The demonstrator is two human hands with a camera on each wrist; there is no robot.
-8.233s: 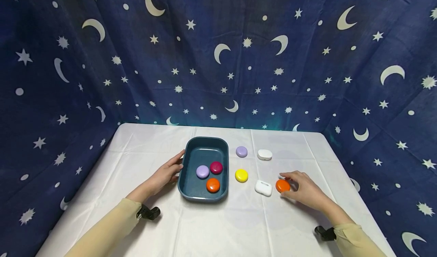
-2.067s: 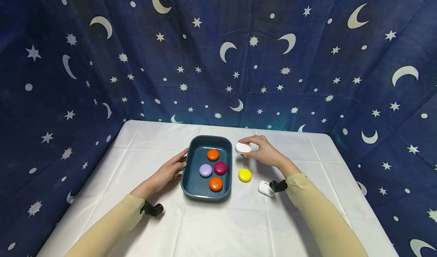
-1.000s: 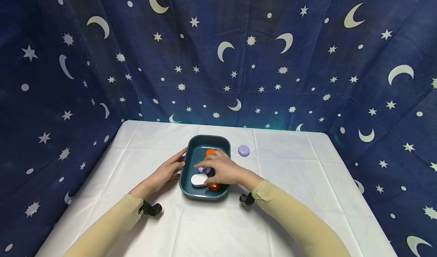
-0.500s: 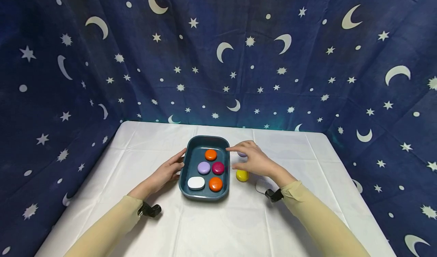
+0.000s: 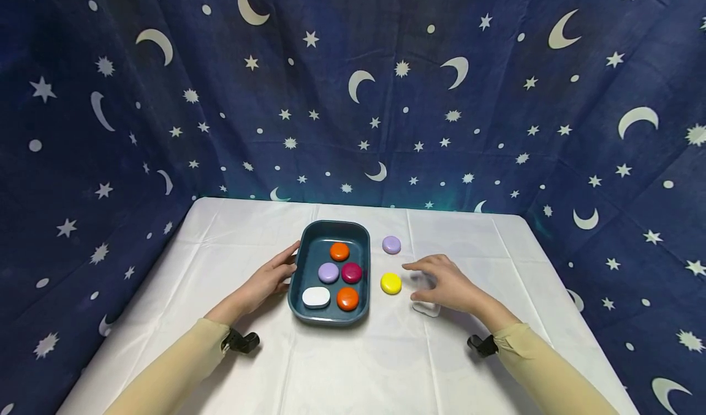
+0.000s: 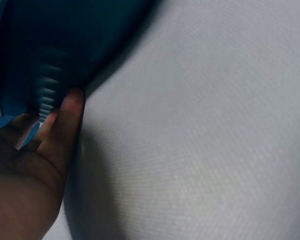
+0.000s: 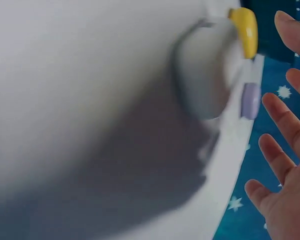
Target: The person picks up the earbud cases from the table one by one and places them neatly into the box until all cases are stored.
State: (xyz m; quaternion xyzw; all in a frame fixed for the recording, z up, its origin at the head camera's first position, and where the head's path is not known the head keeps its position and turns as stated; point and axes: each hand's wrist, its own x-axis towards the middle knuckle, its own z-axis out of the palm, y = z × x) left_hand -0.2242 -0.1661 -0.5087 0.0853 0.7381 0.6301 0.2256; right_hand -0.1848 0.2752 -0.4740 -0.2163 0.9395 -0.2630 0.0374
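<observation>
In the head view, a dark teal rectangular tray holds two orange discs, a lilac disc, a crimson disc and a white oval piece. My left hand rests against its left wall, fingers nearly straight; the left wrist view shows the fingertips touching the ribbed teal wall. My right hand hovers with spread fingers and holds nothing. Partly hidden below it lies a white rounded case, blurred in the right wrist view.
A yellow disc lies just right of the tray, with another lilac disc farther back. White cloth covers the table. A dark blue curtain with moons and stars surrounds the back and sides.
An orange disc and then the white oval piece have gone into the tray from the right. Over the last second my right hand left the tray and moved right. My left hand stayed.
</observation>
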